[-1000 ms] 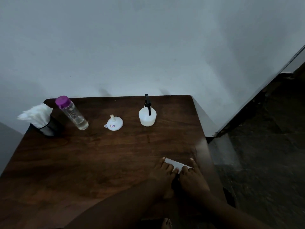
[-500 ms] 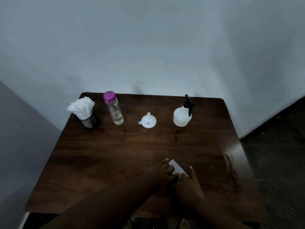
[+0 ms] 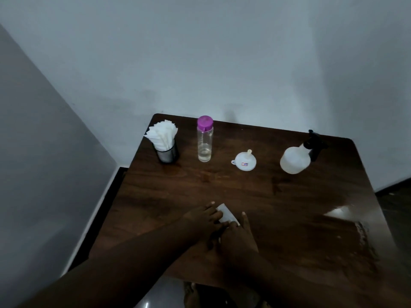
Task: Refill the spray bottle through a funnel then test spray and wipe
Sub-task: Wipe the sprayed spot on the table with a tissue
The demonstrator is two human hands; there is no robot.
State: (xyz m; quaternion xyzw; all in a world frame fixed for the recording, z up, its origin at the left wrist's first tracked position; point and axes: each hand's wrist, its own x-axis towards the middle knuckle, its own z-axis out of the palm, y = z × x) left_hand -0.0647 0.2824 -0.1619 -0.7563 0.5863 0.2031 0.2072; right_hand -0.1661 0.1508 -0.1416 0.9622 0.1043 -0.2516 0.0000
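The left hand (image 3: 203, 216) and right hand (image 3: 236, 237) lie side by side on the near middle of the dark brown wooden worktop (image 3: 289, 207), fingers almost straight and pressing flat on a small white folded sheet (image 3: 227, 214), with neither hand curled round it. Well apart, along the far side, stand from right to left a white plastic spray bottle with black trigger head (image 3: 294, 161), an upturned white funnel (image 3: 245, 162), a clear bottle with purple cap (image 3: 205, 141) and a black mesh cup of white napkins (image 3: 167, 150). Pale grey walls (image 3: 222, 52) meet in a corner behind.

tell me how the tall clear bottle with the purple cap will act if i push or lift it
The clear bottle is tall and narrow, so a push near its purple cap would probably tip it. It likely lifts light: only a shallow layer of liquid sits at the bottom. Being round, it may roll if it falls.
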